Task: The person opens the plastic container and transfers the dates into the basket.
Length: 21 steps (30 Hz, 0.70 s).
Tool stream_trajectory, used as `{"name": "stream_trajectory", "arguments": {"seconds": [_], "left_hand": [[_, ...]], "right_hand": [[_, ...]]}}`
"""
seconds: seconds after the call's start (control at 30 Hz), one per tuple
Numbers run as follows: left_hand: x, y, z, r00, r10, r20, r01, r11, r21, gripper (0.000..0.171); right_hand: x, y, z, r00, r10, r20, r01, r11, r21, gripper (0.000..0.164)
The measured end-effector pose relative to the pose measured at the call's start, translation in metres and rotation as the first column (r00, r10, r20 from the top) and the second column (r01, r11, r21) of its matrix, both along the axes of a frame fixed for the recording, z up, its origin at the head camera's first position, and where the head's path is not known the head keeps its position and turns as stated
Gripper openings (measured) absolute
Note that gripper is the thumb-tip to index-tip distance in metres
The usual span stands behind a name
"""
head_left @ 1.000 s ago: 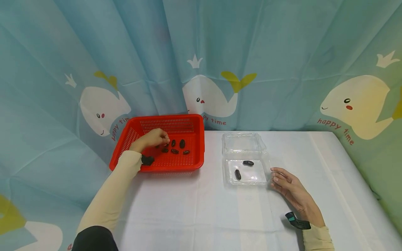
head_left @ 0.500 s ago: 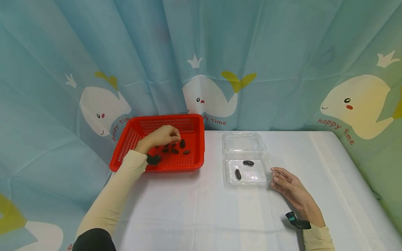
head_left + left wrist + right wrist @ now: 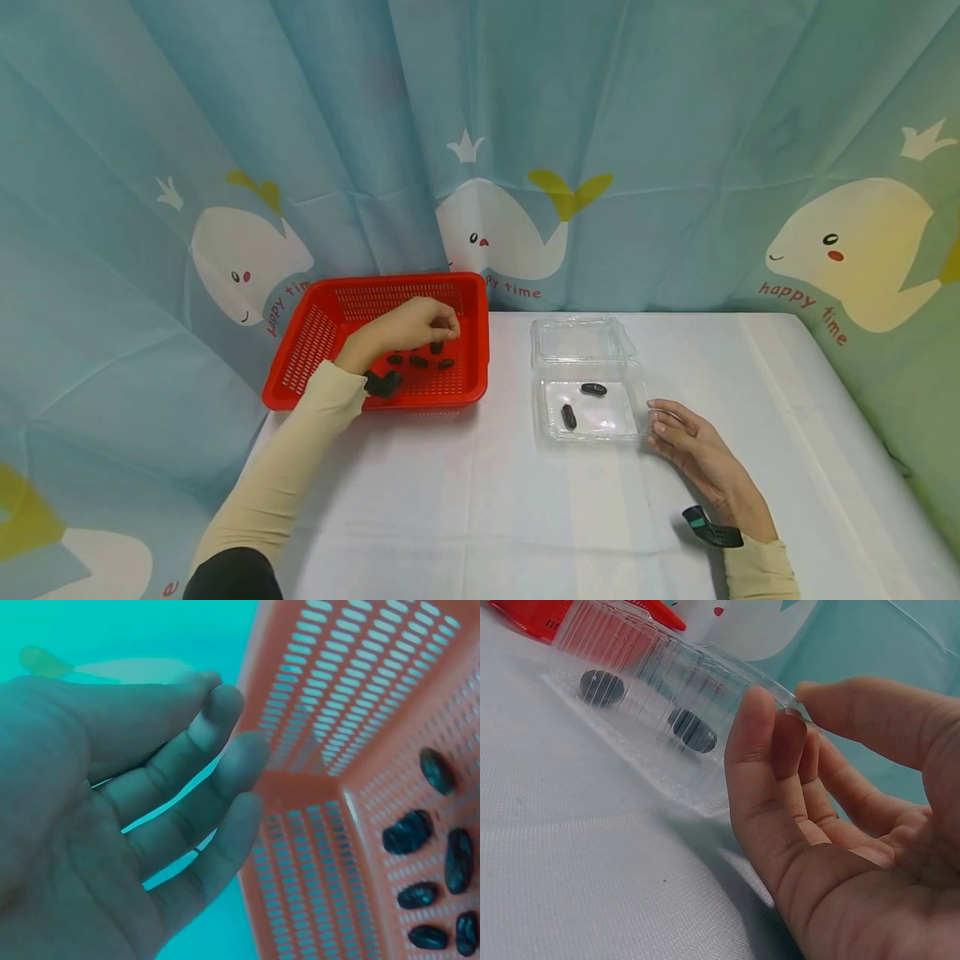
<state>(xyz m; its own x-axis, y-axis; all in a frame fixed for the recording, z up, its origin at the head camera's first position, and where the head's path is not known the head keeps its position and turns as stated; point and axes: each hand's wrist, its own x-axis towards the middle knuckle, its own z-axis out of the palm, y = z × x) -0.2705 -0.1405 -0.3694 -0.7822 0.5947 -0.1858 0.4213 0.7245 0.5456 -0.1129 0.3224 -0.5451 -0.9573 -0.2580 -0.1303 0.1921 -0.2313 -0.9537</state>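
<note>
My left hand (image 3: pixel 411 325) hovers over the right part of a red plastic basket (image 3: pixel 300 350), fingers loosely bent. In the left wrist view its thumb and fingertips come close together with nothing visible between them. Several dark, wrinkled dates (image 3: pixel 418 362) lie on the basket floor below; the hand hides some in the head view. On the right, a clear plastic box (image 3: pixel 542 408) stands with its lid hinged back and holds two dates (image 3: pixel 594 389). My right hand (image 3: pixel 697 454) pinches the box's right rim between thumb and fingers, plain in the right wrist view.
The open lid (image 3: pixel 576 340) lies behind the box. A white cloth (image 3: pixel 480 508) covers the table, and a blue curtain (image 3: pixel 675 167) with whale prints hangs right behind its back edge. Between basket and box runs a strip of tablecloth.
My left hand has moved rightward over the basket, from the middle dates to near the right side. The right hand and the box have stayed in place.
</note>
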Motion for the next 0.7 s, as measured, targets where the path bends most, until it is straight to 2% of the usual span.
{"name": "stream_trajectory", "arguments": {"seconds": [0.23, 0.43, 0.53, 0.7], "left_hand": [[0.005, 0.017, 0.001, 0.999, -0.051, 0.0, 0.051, 0.999, 0.001, 0.008], [0.012, 0.035, 0.002, 0.992, -0.123, 0.015, 0.123, 0.992, 0.009, 0.009], [0.015, 0.045, 0.0, 0.984, -0.179, 0.01, 0.179, 0.984, 0.004, 0.012], [0.019, 0.063, -0.001, 0.96, -0.276, -0.045, 0.274, 0.961, -0.047, 0.018]], "right_hand": [[0.0, 0.0, 0.0, 1.0, -0.005, 0.007, 0.005, 1.0, 0.005, 0.036], [0.001, -0.001, 0.002, 1.0, -0.015, 0.018, 0.014, 1.0, 0.01, 0.036], [0.0, -0.001, 0.002, 1.0, -0.015, 0.02, 0.014, 1.0, 0.008, 0.035], [0.0, -0.001, 0.001, 1.0, -0.014, 0.024, 0.014, 1.0, 0.004, 0.035]]}}
